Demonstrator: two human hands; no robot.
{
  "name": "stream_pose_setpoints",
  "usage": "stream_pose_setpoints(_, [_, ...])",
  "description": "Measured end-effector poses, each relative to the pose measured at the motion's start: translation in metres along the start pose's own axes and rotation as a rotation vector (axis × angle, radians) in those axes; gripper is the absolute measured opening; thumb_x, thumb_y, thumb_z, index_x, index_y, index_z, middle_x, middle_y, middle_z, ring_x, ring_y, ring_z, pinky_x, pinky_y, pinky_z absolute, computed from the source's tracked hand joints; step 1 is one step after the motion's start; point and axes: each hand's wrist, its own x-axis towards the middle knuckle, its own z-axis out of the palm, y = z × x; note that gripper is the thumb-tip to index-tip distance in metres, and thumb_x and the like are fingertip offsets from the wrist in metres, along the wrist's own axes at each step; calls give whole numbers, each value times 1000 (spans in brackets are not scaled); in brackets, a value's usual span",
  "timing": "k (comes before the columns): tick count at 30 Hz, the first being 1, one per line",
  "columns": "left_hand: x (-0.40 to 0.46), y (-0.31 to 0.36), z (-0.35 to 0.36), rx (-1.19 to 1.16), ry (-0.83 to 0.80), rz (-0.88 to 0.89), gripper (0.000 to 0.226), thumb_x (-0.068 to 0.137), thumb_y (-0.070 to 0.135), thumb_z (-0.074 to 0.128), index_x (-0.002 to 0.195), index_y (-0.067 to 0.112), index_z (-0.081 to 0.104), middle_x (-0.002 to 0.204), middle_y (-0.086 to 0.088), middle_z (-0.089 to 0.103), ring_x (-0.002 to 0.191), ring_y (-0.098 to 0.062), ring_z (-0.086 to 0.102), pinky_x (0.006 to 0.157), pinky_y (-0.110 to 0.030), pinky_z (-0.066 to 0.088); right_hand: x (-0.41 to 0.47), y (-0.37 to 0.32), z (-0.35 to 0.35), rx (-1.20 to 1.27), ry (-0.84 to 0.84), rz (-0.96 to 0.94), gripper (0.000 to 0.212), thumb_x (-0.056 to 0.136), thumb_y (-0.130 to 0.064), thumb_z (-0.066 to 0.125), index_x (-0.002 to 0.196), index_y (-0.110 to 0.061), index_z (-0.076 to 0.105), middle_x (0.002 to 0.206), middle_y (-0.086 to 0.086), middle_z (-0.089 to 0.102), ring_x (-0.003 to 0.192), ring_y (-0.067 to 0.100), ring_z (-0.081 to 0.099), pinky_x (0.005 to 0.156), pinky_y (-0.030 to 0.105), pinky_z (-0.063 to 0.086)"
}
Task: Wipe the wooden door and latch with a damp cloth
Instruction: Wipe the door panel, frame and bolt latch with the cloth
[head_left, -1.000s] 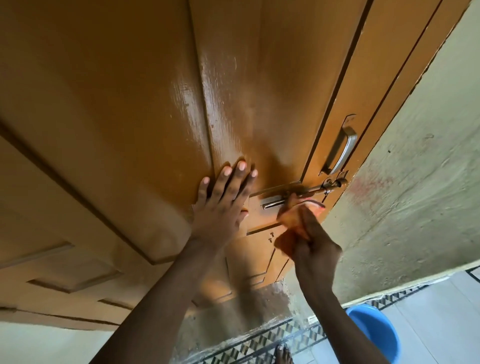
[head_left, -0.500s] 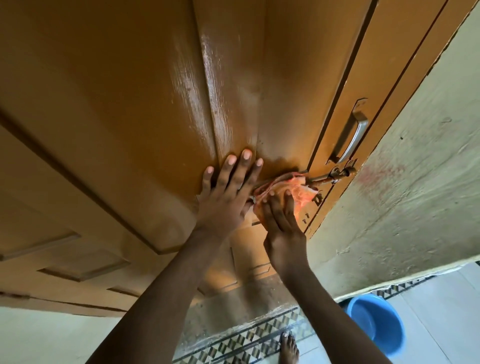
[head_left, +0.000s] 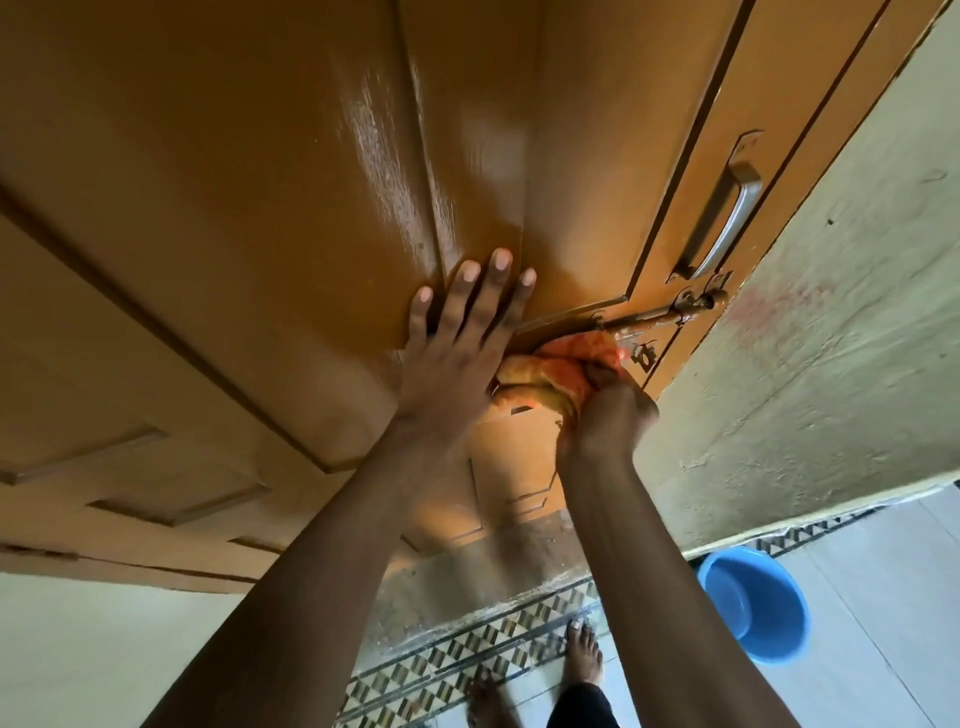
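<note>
Left hand (head_left: 457, 343) flat and open against the door (head_left: 234, 208); right hand (head_left: 608, 410) bunched around the cloth (head_left: 556, 364), pressed on the latch (head_left: 654, 317) at its 11 o'clock. Soft, limp, probably slippery when wet: best gripped as a wad, wrapped round the stiff bolt.

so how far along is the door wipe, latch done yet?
Done, apparently: the orange-brown wooden door shows glossy streaks above the hands, possibly damp from wiping. In hand: the right hand presses the bunched orange cloth against the base of the metal sliding latch, while the left hand lies flat on the door. Left: the latch's bolt end and the silver pull handle are uncovered; the lower panels look dull.
</note>
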Motion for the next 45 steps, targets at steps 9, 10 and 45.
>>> stream_pose_setpoints(9, [-5,-22,-15,51,4,130,92,99,56,50,167,17,1,171,-6,-8,158,-23,-3,128,-43,-7,-12,15,14,-109,-5,-7,31,97,-5,50,76,-24,61,80,-5,67,78,14,65,73,33,55])
stream_pose_setpoints(10, [-5,-21,-15,52,9,125,90,99,55,46,167,17,1,172,-6,-10,158,-23,-4,128,-43,-10,-13,14,11,-138,-35,-24,35,96,-1,50,72,-24,61,74,-7,67,74,13,64,70,31,53])
stream_pose_setpoints(45, [-7,-21,-19,-16,-43,115,103,89,46,69,167,18,7,172,-5,-20,161,-23,-14,128,-45,-10,-1,25,-26,-271,-177,-102,41,88,4,53,64,-21,75,61,-9,70,74,25,68,68,34,56])
